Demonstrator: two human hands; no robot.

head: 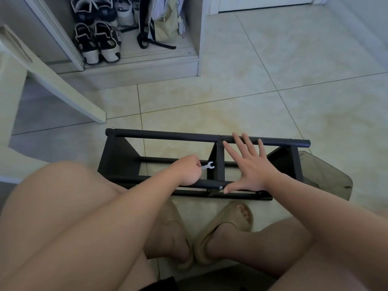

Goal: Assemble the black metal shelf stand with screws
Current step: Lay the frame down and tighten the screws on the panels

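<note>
Wrench (208,165) pinched in left hand (187,171) fingers.

This is a home, near the way in. The floor (262,85) has big shiny cream tiles with thin dark lines between them. At the far left is a low open closet (134,66) with pairs of black and white shoes (96,42) inside, and a cloth bag (165,24) with black straps next to them. A white door frame (212,7) is at the far right. The person sits with bare legs and wears soft tan slippers (228,225).
</note>
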